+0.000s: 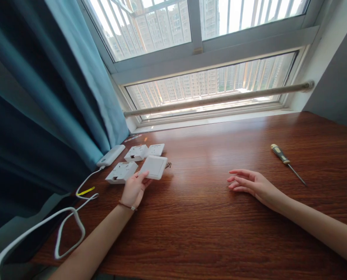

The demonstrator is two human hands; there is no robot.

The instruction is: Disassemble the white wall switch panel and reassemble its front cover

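Observation:
Between its thumb and fingers, my left hand grips a flat white square switch panel, tilted above the desk. Several small dark screws show at the panel's right edge; whether they touch it I cannot tell. Just behind and left of that hand lies a white back box. Another white box and a white socket panel sit farther back. My right hand hovers low over the wood with fingers apart, holding nothing. To its right lies a screwdriver with a cream and grey handle.
A white power bank rests by the blue curtain, with a white cable looping down the desk's left side. A yellow strip lies near the cable. Beyond the brown desk are a rail and a window.

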